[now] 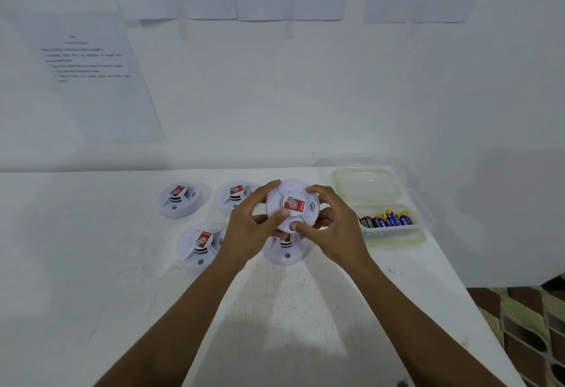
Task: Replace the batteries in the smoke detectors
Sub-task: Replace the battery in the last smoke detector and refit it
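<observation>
Held detector: a white round smoke detector (pixel 292 204) with a red label on its face, lifted above the white table (pixel 91 249) and gripped from both sides.
Left hand: the left hand (pixel 252 229) is clamped on the held detector's left rim, thumb across the front edge, fingers curled over the top and underneath.
Right hand: the right hand (pixel 331 227) is closed on the held detector's right rim, thumb on the lower front edge near a small grey button.
Detector underneath: a second detector (pixel 286 253) lies on the table directly below the held detector, partly hidden by it.
Other detectors: one (pixel 198 247) lies to the lower left of the held detector, one (pixel 235 195) just left and behind it, one (pixel 180 198) further left.
Batteries: a row of blue and black batteries (pixel 386 220) sits to the right of the held detector, in the near part of a clear plastic container (pixel 367 184).
Papers: printed sheets (pixel 91 80) hang on the wall behind the held detector; their text is too blurred to read.
</observation>
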`<action>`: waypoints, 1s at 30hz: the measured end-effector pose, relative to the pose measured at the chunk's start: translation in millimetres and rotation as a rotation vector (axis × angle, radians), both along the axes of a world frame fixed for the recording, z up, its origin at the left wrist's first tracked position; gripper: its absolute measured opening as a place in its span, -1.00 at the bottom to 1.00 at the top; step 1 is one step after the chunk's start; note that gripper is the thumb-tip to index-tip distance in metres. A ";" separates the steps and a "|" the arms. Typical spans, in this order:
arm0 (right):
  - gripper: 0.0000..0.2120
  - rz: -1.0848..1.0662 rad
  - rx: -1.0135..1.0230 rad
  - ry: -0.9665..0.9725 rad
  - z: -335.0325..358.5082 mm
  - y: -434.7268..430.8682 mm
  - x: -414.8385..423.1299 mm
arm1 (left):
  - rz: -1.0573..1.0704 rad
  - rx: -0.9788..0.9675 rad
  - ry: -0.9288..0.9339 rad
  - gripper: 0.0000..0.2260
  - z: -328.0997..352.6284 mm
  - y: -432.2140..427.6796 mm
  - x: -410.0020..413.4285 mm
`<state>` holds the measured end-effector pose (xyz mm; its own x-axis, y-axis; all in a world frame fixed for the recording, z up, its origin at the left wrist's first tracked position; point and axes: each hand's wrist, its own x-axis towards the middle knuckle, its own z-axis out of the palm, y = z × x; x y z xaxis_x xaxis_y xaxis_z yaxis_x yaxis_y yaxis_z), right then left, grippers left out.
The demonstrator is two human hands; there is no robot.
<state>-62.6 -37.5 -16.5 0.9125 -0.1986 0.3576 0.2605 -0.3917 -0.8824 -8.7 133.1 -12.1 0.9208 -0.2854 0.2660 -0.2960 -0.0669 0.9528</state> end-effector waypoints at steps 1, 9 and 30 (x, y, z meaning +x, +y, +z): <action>-0.45 0.004 -0.006 0.001 1.0 -0.3 -0.6 | -0.001 0.002 -0.004 -0.58 0.1 -0.5 -0.8; -0.44 0.009 -0.034 0.018 8.8 -6.9 -3.2 | -0.134 -0.055 0.066 -0.58 -4.9 3.9 -1.6; -0.44 0.032 -0.085 0.020 12.3 -6.3 -4.0 | -0.163 -0.087 0.093 -0.60 -0.7 9.7 -5.3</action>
